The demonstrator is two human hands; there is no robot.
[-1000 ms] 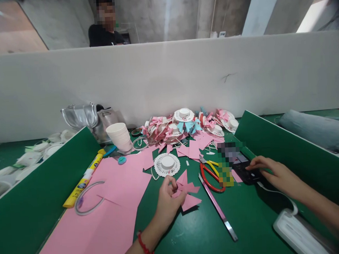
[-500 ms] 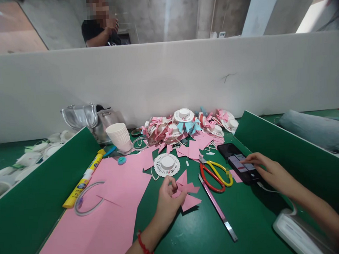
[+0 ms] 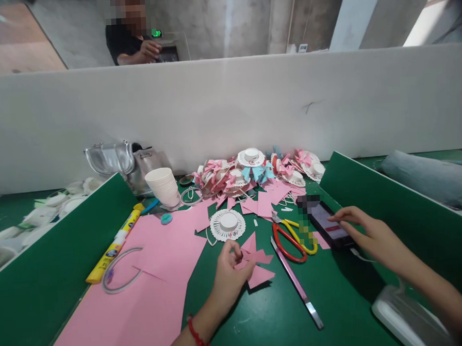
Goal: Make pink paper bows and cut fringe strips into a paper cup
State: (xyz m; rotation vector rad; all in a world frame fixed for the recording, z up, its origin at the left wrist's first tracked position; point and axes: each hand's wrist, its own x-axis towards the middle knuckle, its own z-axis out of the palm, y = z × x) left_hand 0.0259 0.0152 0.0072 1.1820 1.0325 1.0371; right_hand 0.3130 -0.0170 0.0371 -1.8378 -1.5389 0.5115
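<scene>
My left hand (image 3: 231,268), a red bracelet on its wrist, pinches a folded pink paper bow (image 3: 259,259) just above the green table. Beyond it lies a small white paper hat (image 3: 228,222) with a slitted, scalloped brim and a string. My right hand (image 3: 364,233) is open, its index fingertip on the lit screen of a black smartphone (image 3: 324,222), which has a cable plugged in. Between the hands lie scissors (image 3: 292,239) with one red and one yellow handle, and a slim pink-and-silver utility knife (image 3: 296,283).
A pink paper sheet (image 3: 144,296) covers the left side, with a yellow glue stick (image 3: 114,243) and a grey ring (image 3: 122,271). Stacked paper cups (image 3: 162,188), a silver bag (image 3: 110,161) and heaped finished hats (image 3: 250,172) line the back. Green dividers (image 3: 63,228) flank the space. A person (image 3: 127,39) is beyond the partition.
The phone's screen display has changed under my right fingertip. My left hand and the bow stay put. The person beyond the partition has lowered a hand.
</scene>
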